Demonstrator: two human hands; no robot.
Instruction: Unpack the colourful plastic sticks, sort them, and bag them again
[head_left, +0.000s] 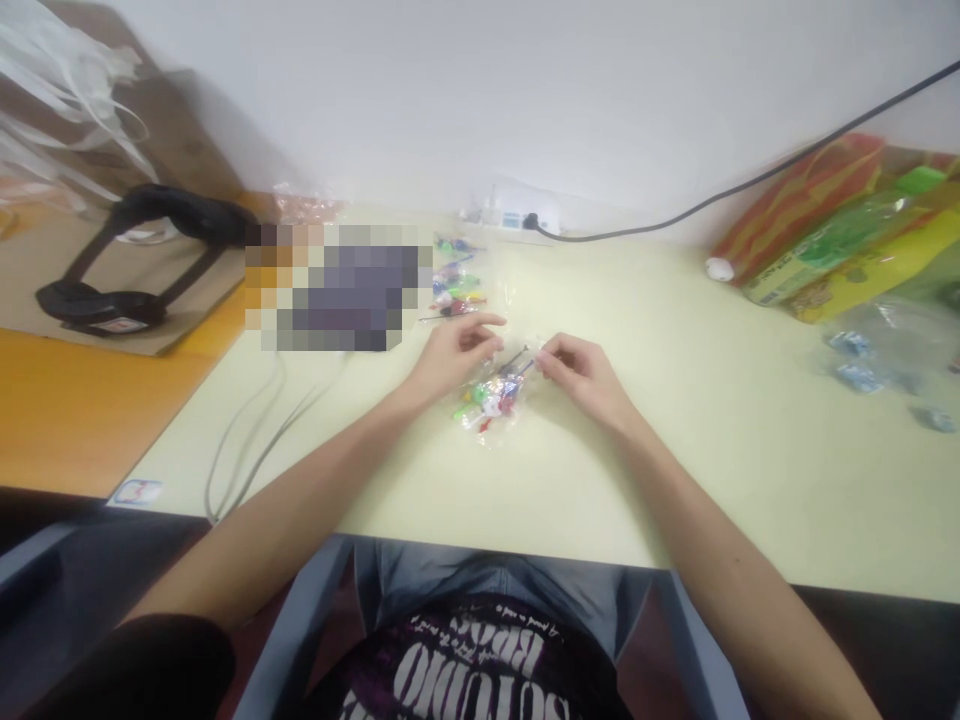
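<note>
A clear plastic bag [491, 400] of small colourful pieces, with thin dark sticks at its upper end, lies on the pale table in front of me. On its right, my right hand [576, 368] is closed, thumb and forefinger pinching the bag's upper right edge. My left hand [461, 348] is over the bag's upper left side with its fingers apart and the forefinger stretched out. Whether its thumb touches the plastic is unclear. Beyond my left hand lie several similar small bags [455, 280] in a row; the exact kind of pieces is too small to tell.
A blurred-out dark device [352, 295] sits left of the bags, with grey cables [262, 440] running to the table edge. A black strapped frame [142, 260] rests on cardboard at left. At right are a green bottle [832, 240], snack packaging and blue wrappers [859, 375]. A power strip [517, 210] lies along the wall.
</note>
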